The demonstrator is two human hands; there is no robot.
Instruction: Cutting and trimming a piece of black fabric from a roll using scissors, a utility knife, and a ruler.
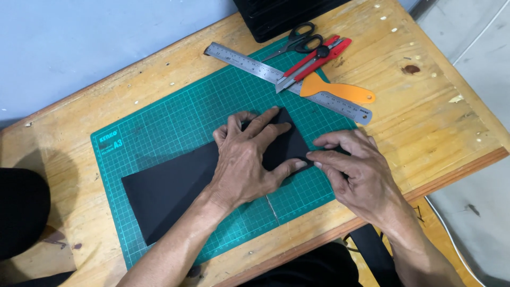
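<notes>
A long black sheet [170,188] lies slantwise on a green gridded cutting mat [175,119]. My left hand [247,159] rests flat on the sheet's right part, fingers spread and pressing down. My right hand [356,170] is at the sheet's right corner, its fingertips pinching or pressing the edge next to my left thumb. The part of the sheet beneath both hands is hidden.
Behind the mat lie a steel ruler [255,66], black-handled scissors [297,40], a red utility knife [313,61] and an orange scraper [337,90]. A black slatted object [276,16] stands at the far edge. The wooden table [435,117] ends close on my right and front.
</notes>
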